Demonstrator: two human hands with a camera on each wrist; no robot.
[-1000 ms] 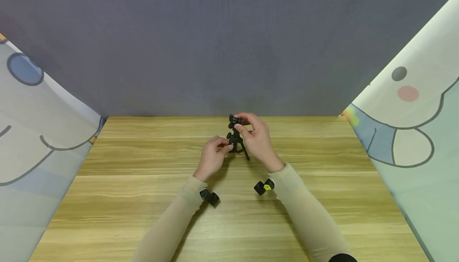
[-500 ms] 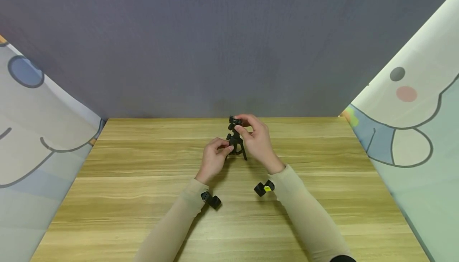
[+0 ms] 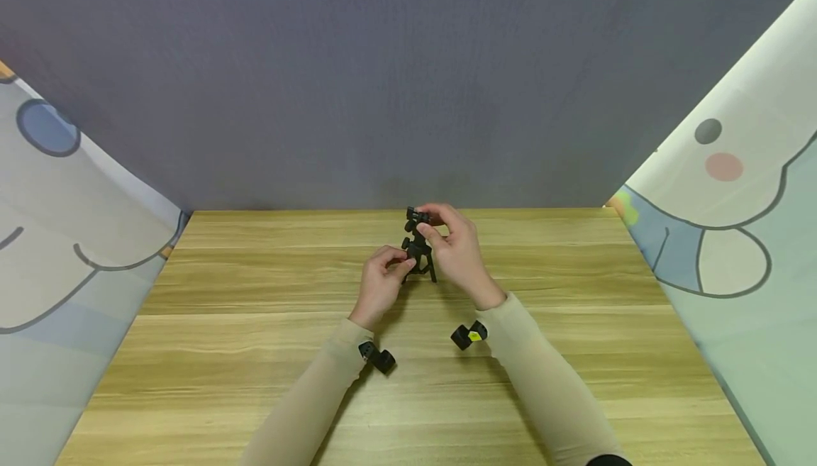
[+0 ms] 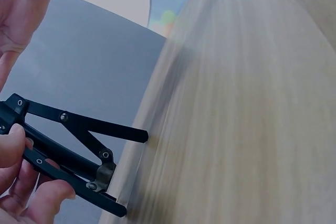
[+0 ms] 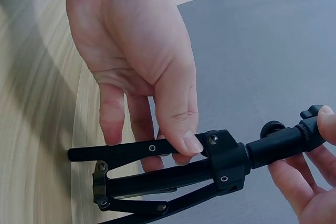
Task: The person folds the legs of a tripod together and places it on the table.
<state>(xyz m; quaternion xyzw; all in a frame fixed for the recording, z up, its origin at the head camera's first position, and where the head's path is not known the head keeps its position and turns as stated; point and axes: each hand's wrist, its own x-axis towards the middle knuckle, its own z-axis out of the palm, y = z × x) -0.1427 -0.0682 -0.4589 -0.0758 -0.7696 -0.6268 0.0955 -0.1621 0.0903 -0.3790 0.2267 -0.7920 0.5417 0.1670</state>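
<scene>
A small black tripod (image 3: 420,247) stands near the back of the table, its legs partly spread. My left hand (image 3: 379,283) pinches one leg (image 5: 136,150) between thumb and fingers, just below the collar that joins the legs. My right hand (image 3: 458,250) grips the upper part near the head, thumb and fingers on either side. Round knobs (image 5: 273,128) stick out from the upper column in the right wrist view. In the left wrist view, the leg tips (image 4: 139,135) come right at the table surface, and hinged braces link the legs to the centre column.
The wood-grain table (image 3: 255,381) ends at a dark grey panel (image 3: 408,83) right behind the tripod. Panels with cartoon prints (image 3: 721,239) flank both sides. A small black camera (image 3: 378,357) sits on the left wrist, another (image 3: 469,335) on the right.
The tripod's legs have drawn inward and stand closer together, and the tripod has turned slightly. My left hand has shifted a little to the right with the leg; the right hand has barely moved.
</scene>
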